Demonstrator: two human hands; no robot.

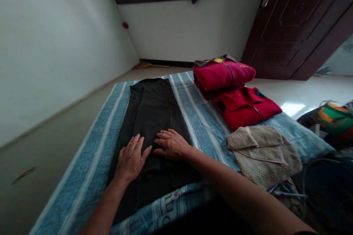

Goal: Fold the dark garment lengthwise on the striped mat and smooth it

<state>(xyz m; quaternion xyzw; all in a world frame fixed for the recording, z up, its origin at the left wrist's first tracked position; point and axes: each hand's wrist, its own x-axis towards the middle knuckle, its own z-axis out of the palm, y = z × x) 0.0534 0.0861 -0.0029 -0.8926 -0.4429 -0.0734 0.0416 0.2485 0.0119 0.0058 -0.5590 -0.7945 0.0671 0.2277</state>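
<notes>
A long dark garment (154,106) lies flat over the striped blue bed cover, its sides folded inward and what looks like a collar at the far end. My left hand (131,159) rests palm down on its middle, fingers stretched out. Just to the right, my right hand (171,144) also lies flat on the cloth with fingers spread, pointing toward the left hand. Neither hand grips the fabric. The garment's near end runs down toward my body.
Folded red and magenta clothes (224,73) are stacked at the far right of the bed cover (102,125). Before them lie a folded red top (248,106) and a beige knitted piece (264,156). A dark red door (295,25) stands beyond; a white wall (55,44) rises left.
</notes>
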